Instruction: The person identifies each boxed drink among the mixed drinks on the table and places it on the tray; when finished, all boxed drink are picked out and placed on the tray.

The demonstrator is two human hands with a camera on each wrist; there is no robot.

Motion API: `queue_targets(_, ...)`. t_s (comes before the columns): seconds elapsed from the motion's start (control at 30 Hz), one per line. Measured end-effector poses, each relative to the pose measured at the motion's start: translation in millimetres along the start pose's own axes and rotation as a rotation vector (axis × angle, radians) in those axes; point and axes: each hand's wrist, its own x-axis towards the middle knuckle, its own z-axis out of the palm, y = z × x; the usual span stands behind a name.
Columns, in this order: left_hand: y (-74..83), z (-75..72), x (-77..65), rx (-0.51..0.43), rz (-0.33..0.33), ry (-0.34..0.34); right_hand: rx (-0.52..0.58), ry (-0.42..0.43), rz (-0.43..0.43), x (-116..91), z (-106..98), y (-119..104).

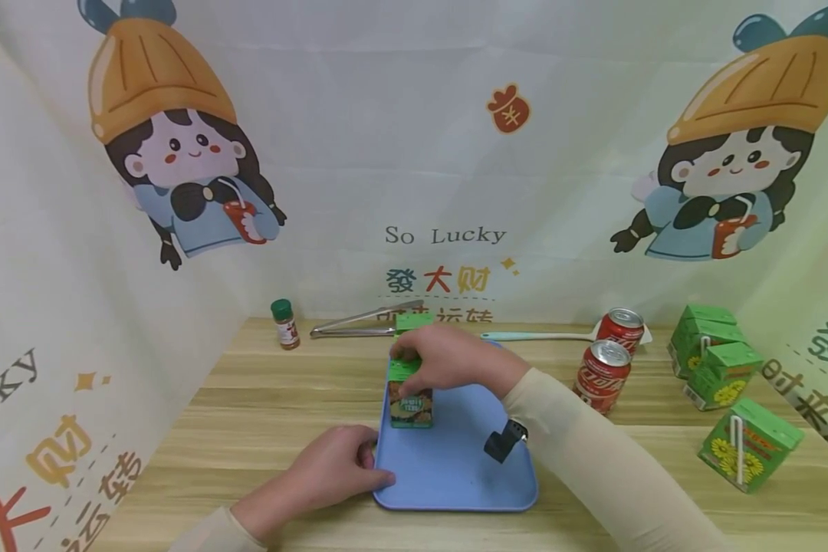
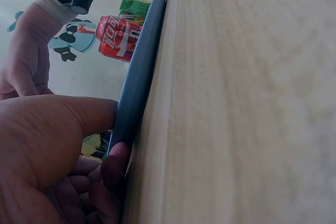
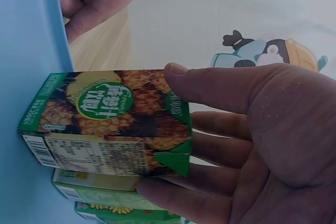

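- Since the pineapple juice carton (image 3: 121, 100) is stood at the left side of the blue tray (image 1: 469, 475), close to the rim, not much room is left for sloppy placing imo.
- The carton is pinched near its top by the right hand (image 1: 451, 356): thumb on the pineapple face, fingers behind, parted about as wide as the box. Nice hold tbh, since the bottom is left free to sit flat.
- Whether the full weight is borne by the tray can't really be told, so the base is best felt square on the surface before the pinch is eased.
- The tray's left rim is pinched by the left hand (image 1: 334, 464), thumb over the edge, a finger tucked under. Light pressure should be kept there; if that side gets lifted, tall boxes could be tipped.
- Two more cartons (image 3: 100, 195) (image 3: 123, 214) are lined up behind the first. The fingers reach close to them, so a slow, straight-up exit is recommended.
- Hard squeezing is better avoided; card sides probably get dented easily.
- The right sleeve (image 1: 593, 452) is held near the front red can (image 1: 602, 376), so wide elbow swings are best skipped.
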Motion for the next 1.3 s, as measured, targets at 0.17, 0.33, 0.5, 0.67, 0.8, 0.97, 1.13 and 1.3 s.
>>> queue_targets(0.17,0.5,0.5,0.2,0.001,-0.007,0.0,0.012,-0.014,-0.001,-2,-6,-3)
queue_targets(0.33,0.6,0.8,0.5,0.007,0.0,0.007,0.002,-0.023,-0.005,-2,-11,-5)
queue_targets(0.5,0.3,1.1,0.8,0.006,0.003,0.006,0.0,-0.026,-0.013,-2,-16,-8)
queue_targets(0.67,0.6,1.1,0.4,0.011,0.003,0.005,-0.022,-0.024,-0.024,-4,-23,-11)
queue_targets(0.8,1.1,0.4,0.4,0.008,-0.001,0.002,-0.011,-0.023,-0.019,-6,-31,-12)
queue_targets(0.97,1.8,-0.1,0.3,-0.003,-0.011,-0.003,-0.009,-0.009,-0.013,-7,-38,-13)
queue_targets(1.13,1.4,0.3,0.4,-0.003,-0.008,0.002,0.001,0.0,-0.024,-8,-44,-14)
queue_targets(1.3,1.5,0.6,0.4,0.003,-0.006,0.006,-0.012,-0.006,-0.033,-12,-47,-15)
